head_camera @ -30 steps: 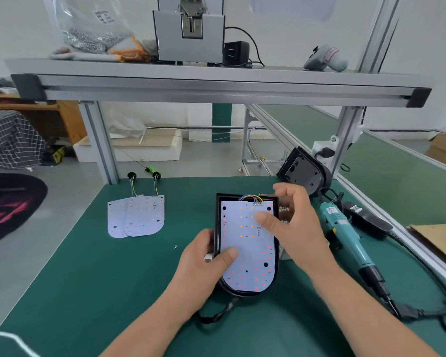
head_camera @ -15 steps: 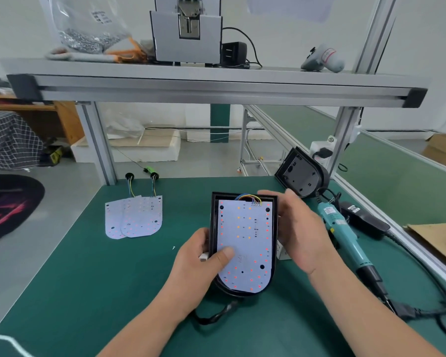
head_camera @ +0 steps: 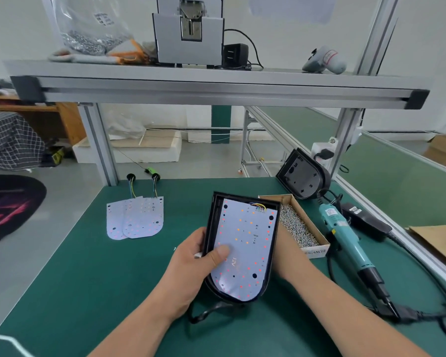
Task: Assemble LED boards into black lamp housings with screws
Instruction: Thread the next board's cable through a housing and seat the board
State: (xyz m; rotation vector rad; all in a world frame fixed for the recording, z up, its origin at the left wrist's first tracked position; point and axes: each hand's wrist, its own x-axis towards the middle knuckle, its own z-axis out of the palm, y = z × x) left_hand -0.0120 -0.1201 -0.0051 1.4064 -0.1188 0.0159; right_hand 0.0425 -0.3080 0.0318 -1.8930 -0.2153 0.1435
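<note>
Two bare forearms reach forward side by side. The left hand point(head_camera: 191, 261) grips the left rim of the lamp housing point(head_camera: 211, 222), with its thumb pressed flat on the LED board point(head_camera: 245, 235) and its fingers curled behind. The right hand point(head_camera: 285, 251) sits against the housing's right side, wrist straight; its fingers are hidden behind the housing.
</note>
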